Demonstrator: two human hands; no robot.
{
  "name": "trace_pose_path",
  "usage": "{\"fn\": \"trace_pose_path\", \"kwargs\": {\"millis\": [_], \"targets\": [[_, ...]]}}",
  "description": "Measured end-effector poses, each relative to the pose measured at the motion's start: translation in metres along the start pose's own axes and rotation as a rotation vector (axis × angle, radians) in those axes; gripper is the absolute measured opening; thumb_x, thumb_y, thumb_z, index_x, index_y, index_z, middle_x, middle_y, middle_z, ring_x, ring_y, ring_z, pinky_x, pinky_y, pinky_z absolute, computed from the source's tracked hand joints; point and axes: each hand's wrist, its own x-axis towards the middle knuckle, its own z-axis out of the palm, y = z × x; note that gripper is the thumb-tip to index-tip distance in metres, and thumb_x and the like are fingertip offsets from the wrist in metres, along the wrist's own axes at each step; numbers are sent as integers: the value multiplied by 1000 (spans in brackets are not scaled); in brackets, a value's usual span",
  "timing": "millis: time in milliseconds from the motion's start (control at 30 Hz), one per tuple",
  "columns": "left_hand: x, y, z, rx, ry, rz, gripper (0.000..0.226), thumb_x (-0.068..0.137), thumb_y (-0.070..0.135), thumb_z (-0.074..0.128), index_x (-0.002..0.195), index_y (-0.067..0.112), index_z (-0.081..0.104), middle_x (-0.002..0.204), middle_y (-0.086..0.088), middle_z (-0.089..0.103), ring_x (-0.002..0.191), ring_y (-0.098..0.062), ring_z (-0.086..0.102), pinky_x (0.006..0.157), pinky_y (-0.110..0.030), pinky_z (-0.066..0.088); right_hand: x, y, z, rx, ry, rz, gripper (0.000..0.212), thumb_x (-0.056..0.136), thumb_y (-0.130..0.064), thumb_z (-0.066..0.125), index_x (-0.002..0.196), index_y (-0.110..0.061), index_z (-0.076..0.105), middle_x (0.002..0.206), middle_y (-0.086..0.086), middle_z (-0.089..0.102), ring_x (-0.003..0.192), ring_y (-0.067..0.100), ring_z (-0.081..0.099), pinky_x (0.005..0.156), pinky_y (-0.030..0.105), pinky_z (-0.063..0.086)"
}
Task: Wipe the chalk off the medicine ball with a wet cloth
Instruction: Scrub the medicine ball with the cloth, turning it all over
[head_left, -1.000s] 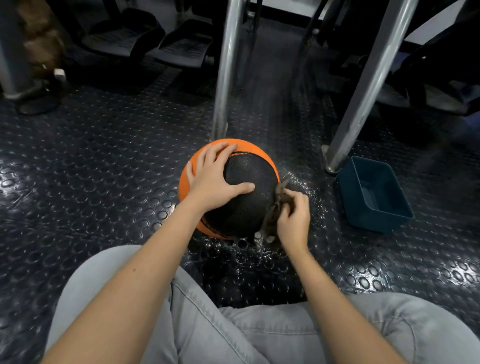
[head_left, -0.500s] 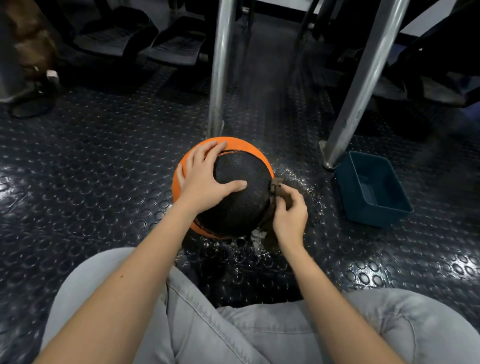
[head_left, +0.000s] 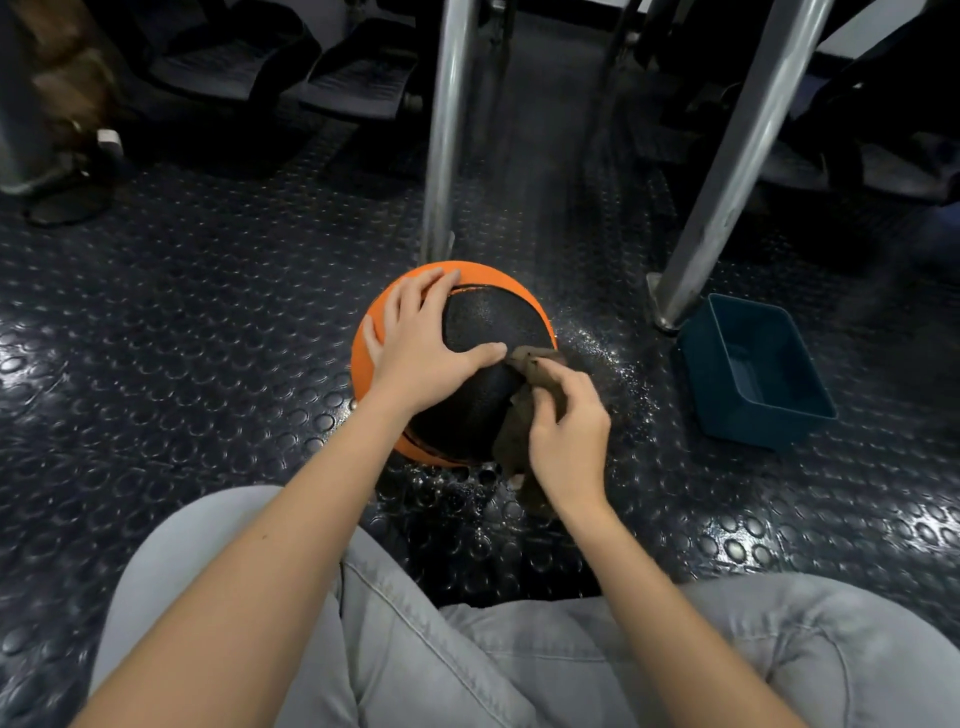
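wiping is underway in the head view: left hand spreads flat, steadying the medicine ball at centre; right hand grips the wet cloth at its 4 o'clock side. next, probably turn the ball.

No text or label can be read.

Floor: dark rubber with raised round studs. Wet speckle on it just beyond and right of the right hand. Blue open tub stands on the floor well right of that hand, near the foot of a slanted metal leg. Upright metal leg rises beyond the left hand. Two dark padded seats lie farther beyond. Grey jeans show nearer than both hands.
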Motion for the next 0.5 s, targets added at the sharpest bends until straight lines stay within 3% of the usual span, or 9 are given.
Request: {"fn": "trace_pose_path", "kwargs": {"millis": [67, 167, 233, 300, 367, 433, 500], "targets": [[0, -2, -1, -1, -3, 5, 83, 76, 56, 68, 145, 35, 28, 153, 13, 18, 143, -14, 6, 115, -54, 2, 1, 0, -1, -9, -41, -73, 28, 83, 8, 51, 104, -3, 65, 97, 4, 60, 92, 9, 54, 85, 8, 37], [-3, -1, -1, 1, -1, -7, 84, 76, 54, 69, 146, 35, 26, 154, 13, 16, 143, -14, 4, 115, -54, 1, 24, 17, -4, -39, -9, 88, 28, 85, 8, 51, 109, 1, 64, 103, 12, 63, 99, 22, 58, 84, 8, 32], [-3, 3, 1, 14, 1, -6, 84, 77, 55, 68, 146, 34, 25, 153, 13, 16, 143, -15, 4, 115, -54, 0, 23, 19, -4, -44, 14, 152, 28, 85, 7, 52, 109, 1, 64, 105, 13, 64, 99, 20, 57, 82, 3, 29], [-1, 3, 1, 3, 10, -18, 83, 77, 56, 67, 146, 34, 27, 153, 13, 17, 143, -14, 5, 115, -54, 0, 7, 4, 1, -9, 17, 62, 27, 83, 9, 53, 105, 0, 66, 99, 8, 63, 94, 11, 54, 83, -1, 30], [1, 1, 0, -9, 10, -26, 83, 76, 56, 67, 146, 35, 28, 153, 13, 18, 143, -14, 6, 115, -55, 1, -8, -5, 4, 23, -25, -56, 27, 81, 9, 51, 102, -1, 66, 95, 2, 60, 91, 6, 53, 85, 4, 35], [-1, -1, 0, -5, 8, -23, 83, 77, 56, 67, 146, 35, 27, 153, 13, 17, 143, -14, 5, 115, -55, 1, 0, 1, 3, -13, -35, -81, 28, 81, 8, 50, 102, 0, 66, 96, 6, 61, 92, 12, 55, 85, 10, 37], [-3, 2, 1, 6, 4, -28, 83, 78, 55, 67, 146, 35, 25, 154, 12, 15, 143, -14, 3, 115, -54, 0, 20, 14, 0, -41, -8, 50, 28, 83, 9, 50, 106, 2, 65, 101, 12, 64, 96, 22, 59, 84, 8, 34]]}}
